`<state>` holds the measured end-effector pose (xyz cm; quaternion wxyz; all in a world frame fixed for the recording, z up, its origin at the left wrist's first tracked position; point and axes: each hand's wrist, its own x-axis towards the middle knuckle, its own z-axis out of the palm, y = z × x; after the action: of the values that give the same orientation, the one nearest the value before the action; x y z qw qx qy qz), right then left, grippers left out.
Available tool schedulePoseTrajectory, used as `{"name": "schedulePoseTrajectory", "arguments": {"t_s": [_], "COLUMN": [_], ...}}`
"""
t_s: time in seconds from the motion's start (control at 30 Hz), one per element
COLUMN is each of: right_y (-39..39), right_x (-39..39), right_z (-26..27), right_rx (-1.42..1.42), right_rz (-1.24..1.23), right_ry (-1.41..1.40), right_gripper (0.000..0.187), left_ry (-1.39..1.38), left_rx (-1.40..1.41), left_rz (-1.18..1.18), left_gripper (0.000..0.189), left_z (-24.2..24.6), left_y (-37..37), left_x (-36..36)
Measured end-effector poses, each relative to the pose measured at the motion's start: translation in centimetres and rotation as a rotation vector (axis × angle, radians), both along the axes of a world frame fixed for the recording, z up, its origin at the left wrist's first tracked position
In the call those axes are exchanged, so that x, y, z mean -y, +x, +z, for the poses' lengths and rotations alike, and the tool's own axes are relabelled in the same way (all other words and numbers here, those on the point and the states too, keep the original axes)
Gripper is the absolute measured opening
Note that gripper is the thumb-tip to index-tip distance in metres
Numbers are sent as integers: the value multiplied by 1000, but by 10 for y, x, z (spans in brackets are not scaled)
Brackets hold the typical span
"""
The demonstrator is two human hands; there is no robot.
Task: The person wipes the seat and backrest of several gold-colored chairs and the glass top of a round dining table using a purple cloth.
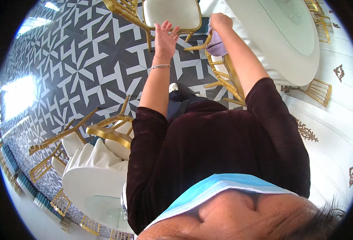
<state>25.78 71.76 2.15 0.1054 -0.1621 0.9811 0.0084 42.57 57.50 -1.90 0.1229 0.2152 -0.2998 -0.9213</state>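
My left hand (165,40) is raised, palm up and fingers spread, with nothing in it. Behind it stands a gold chair with a white padded seat (172,13); the fingertips overlap its front edge in view, and I cannot tell whether they touch. My right hand (221,23) is closed on a purple cloth (217,45). Part of the cloth hangs below the fist, against a second gold chair (233,79) beside the table. That chair's far parts are hidden by my forearm and the cloth.
A round table with a white tablecloth (254,57) and glass turntable (287,27) stands at right. Another white-covered table (83,181) is at lower left, with gold chairs (110,133) around it. The floor (86,69) has dark and pale geometric tiles.
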Motion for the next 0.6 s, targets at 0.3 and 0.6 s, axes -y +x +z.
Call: {"name": "schedulePoseTrajectory", "arguments": {"t_s": [0.3, 0.6], "right_y": [31, 141], "right_x": [-33, -130], "right_z": [14, 42], "right_rx": [-70, -256], "right_rz": [771, 991], "right_ry": [345, -195], "right_gripper": [18, 14], "left_ry": [-16, -76], "left_rx": [4, 85], "left_rz": [28, -61], "left_gripper": [57, 46], "left_z": [11, 29], "left_y": [17, -4], "left_x": [9, -22]}}
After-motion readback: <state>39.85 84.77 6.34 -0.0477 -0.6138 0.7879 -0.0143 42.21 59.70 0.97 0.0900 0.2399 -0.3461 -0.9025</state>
